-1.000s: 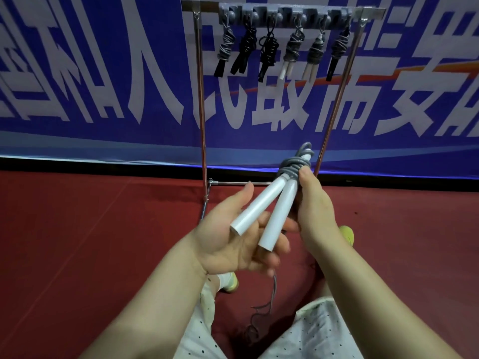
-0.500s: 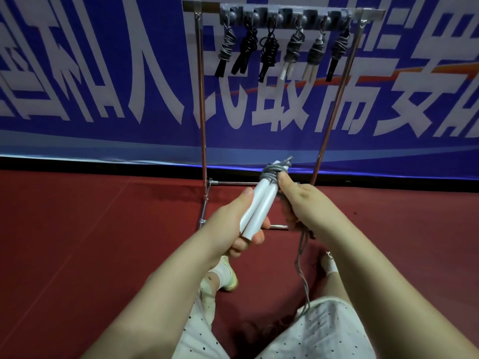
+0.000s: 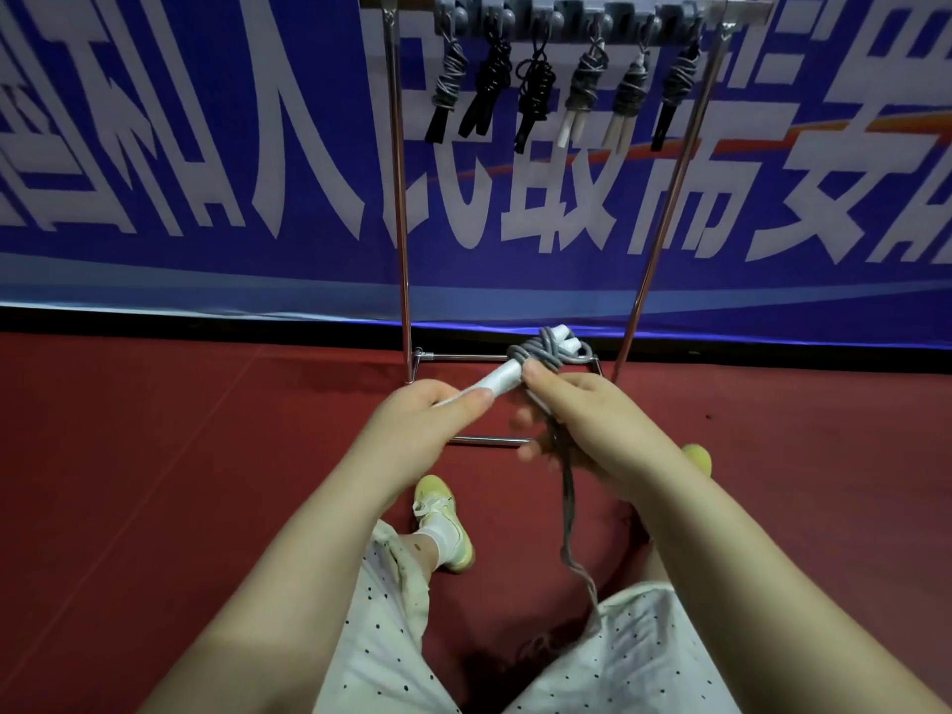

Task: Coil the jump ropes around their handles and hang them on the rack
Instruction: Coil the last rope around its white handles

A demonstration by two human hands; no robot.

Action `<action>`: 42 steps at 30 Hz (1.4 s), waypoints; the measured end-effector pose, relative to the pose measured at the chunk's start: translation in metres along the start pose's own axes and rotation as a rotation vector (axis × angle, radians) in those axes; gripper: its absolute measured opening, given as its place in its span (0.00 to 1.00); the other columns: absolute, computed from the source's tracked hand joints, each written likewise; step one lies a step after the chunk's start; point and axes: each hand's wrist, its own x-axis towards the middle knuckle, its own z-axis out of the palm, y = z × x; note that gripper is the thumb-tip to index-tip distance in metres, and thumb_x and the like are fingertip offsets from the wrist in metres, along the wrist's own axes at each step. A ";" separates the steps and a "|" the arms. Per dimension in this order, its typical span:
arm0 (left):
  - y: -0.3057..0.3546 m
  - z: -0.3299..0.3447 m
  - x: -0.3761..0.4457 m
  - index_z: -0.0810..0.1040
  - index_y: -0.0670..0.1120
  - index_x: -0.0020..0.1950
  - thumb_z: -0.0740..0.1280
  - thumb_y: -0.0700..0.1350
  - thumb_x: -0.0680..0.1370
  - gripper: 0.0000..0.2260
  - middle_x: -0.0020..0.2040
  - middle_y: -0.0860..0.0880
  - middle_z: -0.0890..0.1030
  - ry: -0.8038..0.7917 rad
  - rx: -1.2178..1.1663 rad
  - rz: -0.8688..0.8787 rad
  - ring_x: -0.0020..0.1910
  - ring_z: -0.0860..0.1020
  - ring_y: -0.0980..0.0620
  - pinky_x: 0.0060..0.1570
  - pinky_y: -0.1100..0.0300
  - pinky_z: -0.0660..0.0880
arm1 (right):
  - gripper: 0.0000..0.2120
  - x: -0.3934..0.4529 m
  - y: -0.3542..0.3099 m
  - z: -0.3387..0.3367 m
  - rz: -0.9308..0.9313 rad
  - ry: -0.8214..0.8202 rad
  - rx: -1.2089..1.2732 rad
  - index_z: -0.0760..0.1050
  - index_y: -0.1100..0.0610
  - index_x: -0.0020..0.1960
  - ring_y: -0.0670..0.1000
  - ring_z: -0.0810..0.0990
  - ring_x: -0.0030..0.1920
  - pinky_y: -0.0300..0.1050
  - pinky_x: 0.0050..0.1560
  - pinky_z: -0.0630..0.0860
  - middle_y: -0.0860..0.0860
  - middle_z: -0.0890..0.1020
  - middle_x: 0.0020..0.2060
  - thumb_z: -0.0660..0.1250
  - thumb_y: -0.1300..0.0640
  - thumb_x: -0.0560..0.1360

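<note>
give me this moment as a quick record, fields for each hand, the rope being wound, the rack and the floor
left hand: the left hand grips the white handles at their near end
right hand: the right hand pinches the grey cord at the coil
rope: partly coiled; loose tail hangs toward the lap
rack: the rack holds six coiled ropes in a row
floor: the red floor, a yellow shoe on it

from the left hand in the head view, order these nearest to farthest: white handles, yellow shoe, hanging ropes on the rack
1. white handles: held in the left hand.
2. yellow shoe: on the floor below the hand.
3. hanging ropes: up on the rack, far beyond.
</note>
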 end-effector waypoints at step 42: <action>0.040 0.007 -0.012 0.77 0.43 0.49 0.52 0.60 0.79 0.23 0.42 0.50 0.78 0.028 0.292 0.099 0.44 0.77 0.49 0.47 0.54 0.71 | 0.18 -0.004 -0.016 -0.020 -0.055 0.017 0.097 0.72 0.57 0.38 0.48 0.74 0.28 0.40 0.29 0.74 0.51 0.75 0.30 0.57 0.46 0.80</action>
